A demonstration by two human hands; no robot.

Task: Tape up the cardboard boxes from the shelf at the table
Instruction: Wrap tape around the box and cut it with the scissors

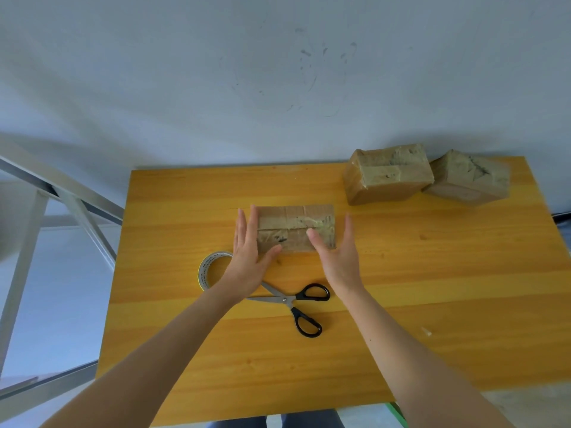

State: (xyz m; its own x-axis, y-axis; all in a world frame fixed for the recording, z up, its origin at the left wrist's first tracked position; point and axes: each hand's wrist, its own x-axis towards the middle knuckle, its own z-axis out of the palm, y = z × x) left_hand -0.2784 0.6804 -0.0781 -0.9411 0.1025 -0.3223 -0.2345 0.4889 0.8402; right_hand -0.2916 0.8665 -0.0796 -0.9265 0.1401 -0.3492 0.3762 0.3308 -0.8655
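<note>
A small flat cardboard box (295, 227) with worn tape across its top lies in the middle of the orange table (401, 304). My left hand (247, 257) is at the box's left end with straight fingers, its thumb by the near edge. My right hand (338, 257) is at the right end, fingers straight, thumb over the box top. Neither hand grips anything. A tape roll (210, 268) lies left of my left wrist, partly hidden by it. Black-handled scissors (298, 304) lie open between my forearms.
Two larger taped cardboard boxes (387, 179) (466, 180) sit side by side at the table's far right corner against the white wall. A grey metal shelf frame (61, 193) stands left of the table. A small scrap (427, 331) lies near the right.
</note>
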